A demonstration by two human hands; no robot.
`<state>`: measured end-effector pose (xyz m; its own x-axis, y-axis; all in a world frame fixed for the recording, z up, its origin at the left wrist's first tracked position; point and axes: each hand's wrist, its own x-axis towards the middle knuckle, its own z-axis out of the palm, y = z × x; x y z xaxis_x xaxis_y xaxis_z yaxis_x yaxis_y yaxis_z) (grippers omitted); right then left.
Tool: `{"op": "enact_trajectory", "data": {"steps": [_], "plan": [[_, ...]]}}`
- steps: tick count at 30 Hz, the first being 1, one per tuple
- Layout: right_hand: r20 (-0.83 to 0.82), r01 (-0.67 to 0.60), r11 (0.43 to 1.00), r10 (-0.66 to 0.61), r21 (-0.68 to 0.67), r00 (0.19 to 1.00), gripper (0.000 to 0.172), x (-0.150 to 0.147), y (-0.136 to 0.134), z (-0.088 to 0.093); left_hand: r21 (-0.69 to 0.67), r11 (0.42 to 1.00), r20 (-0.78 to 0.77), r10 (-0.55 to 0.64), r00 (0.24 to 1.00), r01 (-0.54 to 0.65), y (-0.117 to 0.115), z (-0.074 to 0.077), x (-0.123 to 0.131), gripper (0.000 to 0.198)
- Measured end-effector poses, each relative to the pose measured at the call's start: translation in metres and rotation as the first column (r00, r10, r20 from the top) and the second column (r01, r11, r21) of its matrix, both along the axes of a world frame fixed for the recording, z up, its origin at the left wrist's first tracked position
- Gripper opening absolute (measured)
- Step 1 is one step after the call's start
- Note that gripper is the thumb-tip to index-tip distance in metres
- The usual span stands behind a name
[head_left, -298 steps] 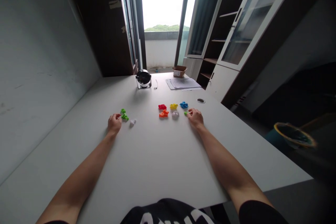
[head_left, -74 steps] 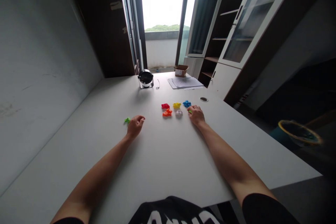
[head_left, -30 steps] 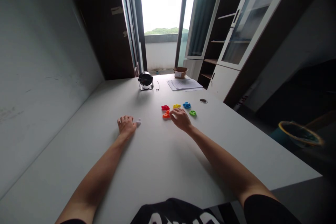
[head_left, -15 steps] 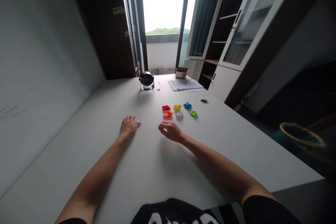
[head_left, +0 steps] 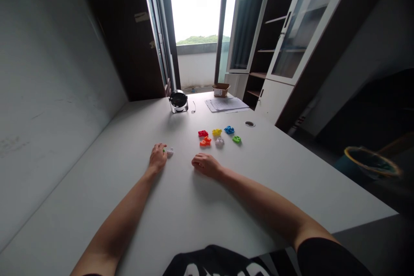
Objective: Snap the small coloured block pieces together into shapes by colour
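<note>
My left hand (head_left: 158, 158) rests on the table's left half, its fingers curled round a small green piece (head_left: 164, 150) that is mostly hidden. Right beside its fingertips lies a small white piece (head_left: 170, 152). Loosely closed, my right hand (head_left: 205, 165) lies on the tabletop with nothing visible in it. Just beyond it sits a cluster of small plastic pieces: red (head_left: 203, 133), orange (head_left: 205, 141), yellow (head_left: 217, 132), whitish (head_left: 220, 142), blue (head_left: 229, 130) and green (head_left: 237, 139). Their exact kind is too small to make out.
A black round device on a stand (head_left: 178, 101) is at the far side of the white table (head_left: 181, 207). Papers (head_left: 226, 104) and a small cardboard box (head_left: 221, 90) lie farther right, near a cable hole (head_left: 249, 124). A wall (head_left: 58, 95) borders the left edge.
My left hand has shifted slightly, and a green piece now shows at its fingers. My right hand has lowered toward me, its fingers more closed. The view has tilted a little.
</note>
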<state>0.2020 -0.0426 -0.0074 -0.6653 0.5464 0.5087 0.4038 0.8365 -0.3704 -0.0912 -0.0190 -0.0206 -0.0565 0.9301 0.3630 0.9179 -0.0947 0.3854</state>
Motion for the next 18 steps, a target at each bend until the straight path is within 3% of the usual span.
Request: {"op": "enact_trajectory", "data": {"steps": [7,18], "plan": [[-0.01,0.006,1.0,-0.006,-0.006,1.0,0.015,0.0013,0.0027,-0.0027,0.044,0.999,0.077,0.007,0.997,-0.011,-0.0019,0.0069,0.0056,0.035],[-0.024,0.006,1.0,-0.007,-0.024,1.0,0.016,0.0006,0.0028,-0.0013,0.087,0.996,0.136,0.003,0.991,-0.015,0.0006,0.002,0.0022,0.028]]}}
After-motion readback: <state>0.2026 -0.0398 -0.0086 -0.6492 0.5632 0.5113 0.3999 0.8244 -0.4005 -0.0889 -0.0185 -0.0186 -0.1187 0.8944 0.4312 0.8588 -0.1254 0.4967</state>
